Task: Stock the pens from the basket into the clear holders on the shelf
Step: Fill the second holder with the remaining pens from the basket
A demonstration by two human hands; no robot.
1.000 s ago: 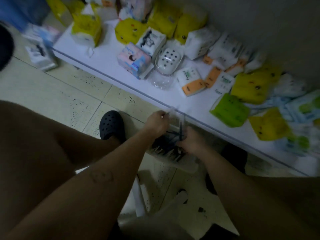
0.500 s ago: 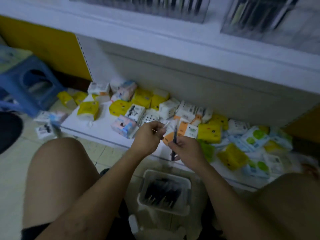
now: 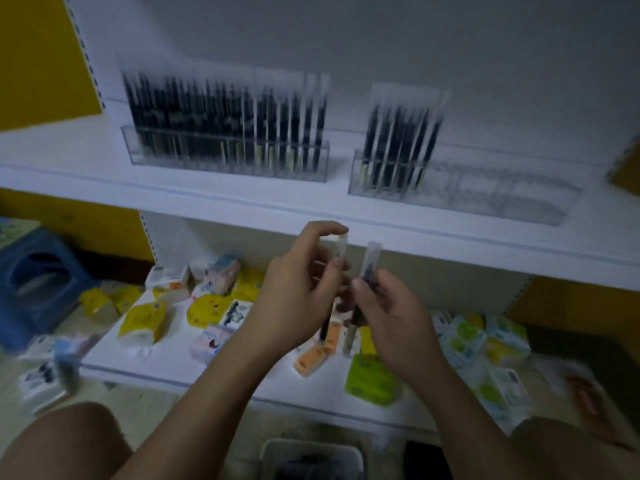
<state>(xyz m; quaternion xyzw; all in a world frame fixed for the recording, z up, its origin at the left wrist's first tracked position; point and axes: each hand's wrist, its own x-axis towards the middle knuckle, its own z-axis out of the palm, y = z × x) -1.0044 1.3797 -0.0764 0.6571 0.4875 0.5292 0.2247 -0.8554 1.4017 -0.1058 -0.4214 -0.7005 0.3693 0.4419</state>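
Right hand pinches 1 dark pen upright, clear cap on top. Left hand curls round a 2nd pen, just at its 9 o'clock. Clear boxy holders stand on the white shelf at 12. Basket at 6. Labels too blurred to read.

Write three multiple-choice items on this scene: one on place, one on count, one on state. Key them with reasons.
1. Where is the basket? A on the stool; B on the floor; C in a hand.
2. How many clear holders stand on the shelf? A two; B one; C four.
3. The right holder is: A full; B tipped over; C part filled.
Key: B, it sits on the floor tiles at the bottom edge; A, one left, one right; C, pens fill only its left end.
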